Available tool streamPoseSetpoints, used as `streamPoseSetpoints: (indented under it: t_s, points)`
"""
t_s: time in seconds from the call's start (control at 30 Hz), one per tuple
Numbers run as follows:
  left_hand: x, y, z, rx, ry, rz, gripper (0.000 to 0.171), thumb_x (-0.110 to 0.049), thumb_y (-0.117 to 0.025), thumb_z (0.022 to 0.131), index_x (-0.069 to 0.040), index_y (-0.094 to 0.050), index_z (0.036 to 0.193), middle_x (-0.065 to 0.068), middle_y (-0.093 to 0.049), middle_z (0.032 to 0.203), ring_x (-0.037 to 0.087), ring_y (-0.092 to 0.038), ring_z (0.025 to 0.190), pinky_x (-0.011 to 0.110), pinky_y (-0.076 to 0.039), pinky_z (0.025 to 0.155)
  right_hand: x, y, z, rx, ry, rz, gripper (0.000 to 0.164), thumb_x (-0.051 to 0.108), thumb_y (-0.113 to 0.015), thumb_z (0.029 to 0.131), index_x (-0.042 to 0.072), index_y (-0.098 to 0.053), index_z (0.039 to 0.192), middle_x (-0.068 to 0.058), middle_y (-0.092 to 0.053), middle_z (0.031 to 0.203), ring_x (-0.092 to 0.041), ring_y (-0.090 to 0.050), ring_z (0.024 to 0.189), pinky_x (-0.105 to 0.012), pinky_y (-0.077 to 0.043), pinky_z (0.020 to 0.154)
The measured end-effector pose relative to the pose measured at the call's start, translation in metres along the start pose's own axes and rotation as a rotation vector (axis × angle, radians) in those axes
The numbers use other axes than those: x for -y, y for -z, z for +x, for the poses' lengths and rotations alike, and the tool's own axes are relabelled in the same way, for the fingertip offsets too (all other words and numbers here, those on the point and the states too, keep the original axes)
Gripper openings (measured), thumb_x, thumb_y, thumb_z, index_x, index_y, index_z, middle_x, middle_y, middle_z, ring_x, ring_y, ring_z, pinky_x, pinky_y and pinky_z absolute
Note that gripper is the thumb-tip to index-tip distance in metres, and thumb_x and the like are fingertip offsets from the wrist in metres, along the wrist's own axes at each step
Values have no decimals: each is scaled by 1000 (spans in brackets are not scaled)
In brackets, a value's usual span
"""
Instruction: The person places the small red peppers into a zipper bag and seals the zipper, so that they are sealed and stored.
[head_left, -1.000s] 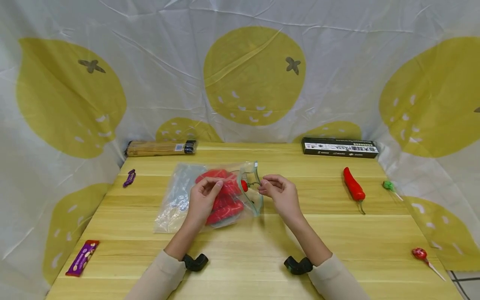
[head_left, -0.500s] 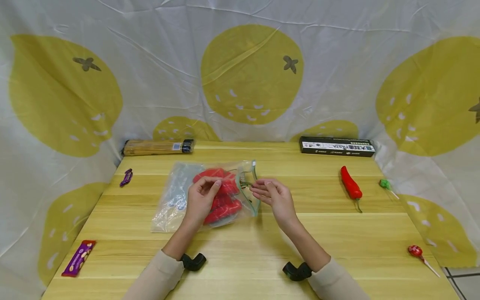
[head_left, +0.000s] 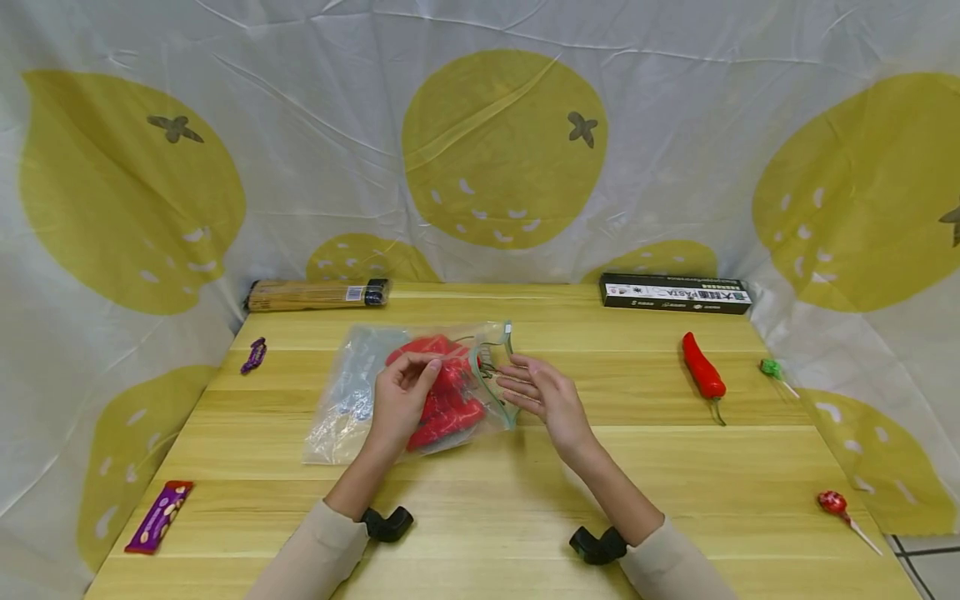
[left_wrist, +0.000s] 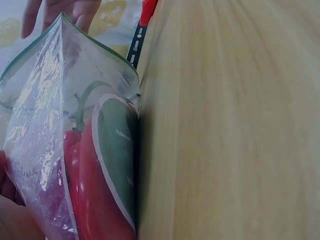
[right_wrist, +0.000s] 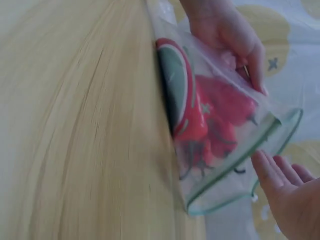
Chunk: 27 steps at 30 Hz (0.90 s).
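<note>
Lemon-print cloth backs wooden table. Left hand pinches upper wall of clear bag, probably to keep its mouth gaping. Right hand: fingers extended, nothing held, at the mouth; contact with rim cannot be told. Red peppers lie inside bag, beyond left fingertips, stems toward right hand. Loose pepper well apart, right of bag.

Creased white cloth printed with yellow fruit hangs behind a pale wooden table. I glimpse white floor tiles at right
</note>
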<state>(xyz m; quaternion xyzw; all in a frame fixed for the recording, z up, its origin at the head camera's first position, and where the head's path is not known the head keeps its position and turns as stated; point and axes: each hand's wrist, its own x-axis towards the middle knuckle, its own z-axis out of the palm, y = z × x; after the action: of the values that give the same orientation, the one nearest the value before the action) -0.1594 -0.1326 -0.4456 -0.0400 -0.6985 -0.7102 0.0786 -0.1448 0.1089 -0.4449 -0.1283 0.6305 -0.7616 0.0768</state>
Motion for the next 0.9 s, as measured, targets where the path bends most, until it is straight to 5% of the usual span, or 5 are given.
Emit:
streamPoseSetpoints:
  t_s: [0.17, 0.33, 0.6, 0.77, 0.9]
  points:
    - [1, 0, 1, -3, 9, -10, 22, -17, -67, 92, 1, -66, 105, 7, -70, 103, 14, -65, 97, 21, -53, 90, 7, 34, -17, -91, 61, -136, 45, 33, -45, 104, 0, -49, 134, -26, -57, 129, -41, -57, 119, -42, -54, 94]
    - [0, -1, 0, -9, 2, -16, 22, -16, -67, 92, 2, -66, 104, 6, -70, 102, 14, -65, 96, 21, -54, 89, 19, 84, -41, -273, 54, -433, 37, 29, -54, 100, 6, -56, 129, -14, -64, 121, -22, -65, 107, -25, -56, 86]
    - [10, -1, 3, -15, 14, 3, 23, -19, -68, 92, 0, -66, 106, 8, -69, 105, 15, -64, 97, 20, -53, 90, 42, 171, -82, -583, -85, -893, 43, 40, -63, 94, 9, -61, 124, -11, -65, 117, 11, -54, 91, -4, -44, 76]
    - [22, 0, 7, -30, 17, -19, 25, -23, -69, 91, -3, -67, 106, 7, -69, 105, 16, -65, 99, 22, -53, 92, 37, 205, -102, -670, -208, -1002, 58, 49, -67, 87, 4, -60, 124, -16, -65, 118, -13, -58, 98, -9, -40, 73]
    - [23, -1, 7, -36, -1, -17, 27, -25, -69, 91, -2, -67, 107, 6, -69, 105, 15, -65, 100, 21, -53, 92, 30, 217, -110, -632, -329, -1007, 75, 56, -66, 85, -2, -53, 131, -26, -60, 124, -37, -59, 108, -26, -49, 75]
